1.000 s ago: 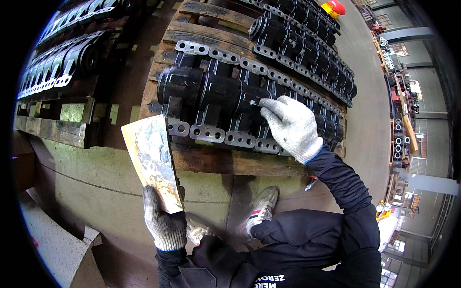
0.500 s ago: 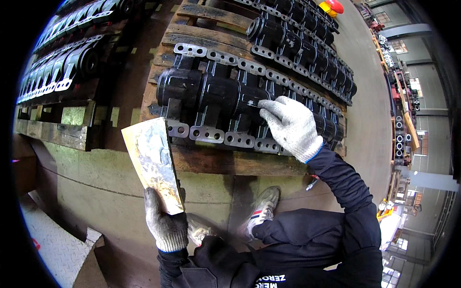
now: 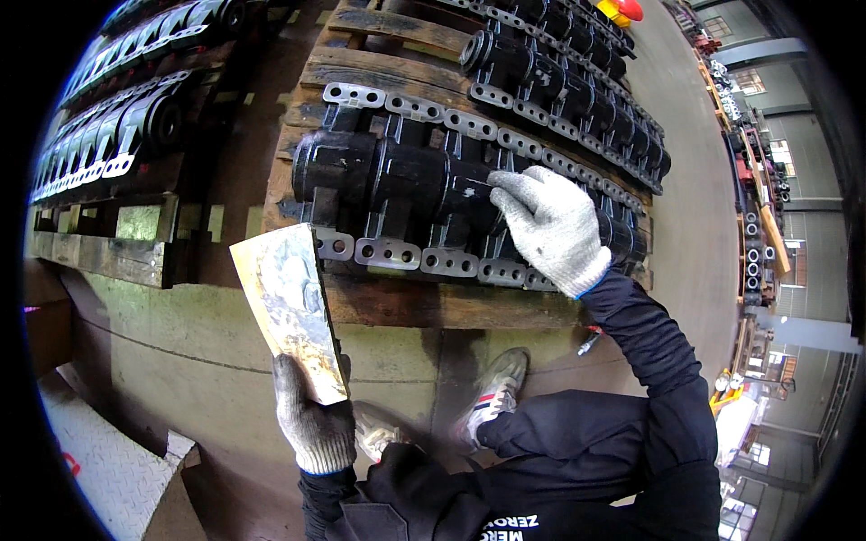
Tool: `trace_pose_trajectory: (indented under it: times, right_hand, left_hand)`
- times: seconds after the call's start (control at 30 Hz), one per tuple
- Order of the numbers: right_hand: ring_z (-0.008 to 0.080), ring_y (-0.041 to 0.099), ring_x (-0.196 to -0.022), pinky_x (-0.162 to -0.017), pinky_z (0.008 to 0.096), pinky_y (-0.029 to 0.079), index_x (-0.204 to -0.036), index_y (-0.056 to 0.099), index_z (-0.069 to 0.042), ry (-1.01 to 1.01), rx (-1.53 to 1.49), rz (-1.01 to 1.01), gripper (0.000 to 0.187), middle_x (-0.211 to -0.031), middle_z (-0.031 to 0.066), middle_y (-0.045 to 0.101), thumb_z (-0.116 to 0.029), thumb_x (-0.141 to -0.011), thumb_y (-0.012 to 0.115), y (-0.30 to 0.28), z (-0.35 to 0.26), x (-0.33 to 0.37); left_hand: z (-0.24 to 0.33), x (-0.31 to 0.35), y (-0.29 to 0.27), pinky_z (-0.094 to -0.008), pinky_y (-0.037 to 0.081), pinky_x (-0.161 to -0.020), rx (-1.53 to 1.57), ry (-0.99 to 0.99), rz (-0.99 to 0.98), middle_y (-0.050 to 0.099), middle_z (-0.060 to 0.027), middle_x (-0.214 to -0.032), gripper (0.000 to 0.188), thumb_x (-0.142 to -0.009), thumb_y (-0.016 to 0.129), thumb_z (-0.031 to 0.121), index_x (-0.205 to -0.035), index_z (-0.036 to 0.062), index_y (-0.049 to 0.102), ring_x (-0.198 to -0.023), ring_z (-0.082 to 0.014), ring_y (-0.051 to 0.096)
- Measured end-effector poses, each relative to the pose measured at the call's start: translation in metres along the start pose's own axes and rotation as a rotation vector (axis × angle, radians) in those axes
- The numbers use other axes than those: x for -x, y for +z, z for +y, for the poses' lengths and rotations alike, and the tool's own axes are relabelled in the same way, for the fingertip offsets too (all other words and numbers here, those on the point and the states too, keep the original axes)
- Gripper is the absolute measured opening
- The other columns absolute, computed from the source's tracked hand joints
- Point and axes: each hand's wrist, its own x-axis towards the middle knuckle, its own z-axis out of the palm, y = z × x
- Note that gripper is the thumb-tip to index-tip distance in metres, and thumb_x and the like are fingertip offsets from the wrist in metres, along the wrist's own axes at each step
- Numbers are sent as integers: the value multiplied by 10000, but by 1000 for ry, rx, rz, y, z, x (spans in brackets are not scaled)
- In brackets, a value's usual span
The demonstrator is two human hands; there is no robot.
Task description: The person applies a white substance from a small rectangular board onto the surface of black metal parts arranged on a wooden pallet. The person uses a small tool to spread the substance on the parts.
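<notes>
A flat wooden board [image 3: 287, 302], its face smeared with grey paste, is held upright by my gloved left hand [image 3: 311, 415], which grips its lower end. My right hand [image 3: 555, 225], in a whitish knitted glove, is over the nearest row of black cylindrical metal parts [image 3: 410, 180]. Its fingers are bent and pressed together, close to the black surface. Whatever they may hold is hidden. A small pale grey smear [image 3: 471, 191] shows on the cylinder just left of the fingertips. Flat metal feet with holes [image 3: 388, 253] line both sides of the row.
The row lies on a wooden pallet [image 3: 433, 302], with another black row [image 3: 559, 86] behind it. More such parts [image 3: 108, 135] rest on a pallet at the left. A metal tread plate [image 3: 108, 460] is at lower left. A red and yellow object [image 3: 621, 11] sits at the far end.
My right hand has shifted slightly right, away from the smear, and its fingertips have lifted a little. The left hand and board are nearly still.
</notes>
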Motion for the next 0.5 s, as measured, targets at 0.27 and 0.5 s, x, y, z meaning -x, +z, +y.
trace_pose_trajectory:
  times: [0.27,0.5]
  right_hand:
    - [337,711,-801,-724,411,574,-1068,788,-71,-6,-12,-52,169,-862,134,695,-149,-919,783,4,-1,5]
    - [349,713,-816,-724,432,581,-1087,778,-83,-2,-34,-10,196,-885,136,700,-218,-947,757,6,4,2]
  left_hand:
    - [2,6,20,-408,575,-979,29,30,55,712,-126,-1279,466,-1099,604,371,-1430,45,575,-1112,-249,707]
    - [3,6,19,-410,579,-980,41,31,60,713,-101,-1279,442,-1092,623,356,-1409,51,592,-1106,-241,705]
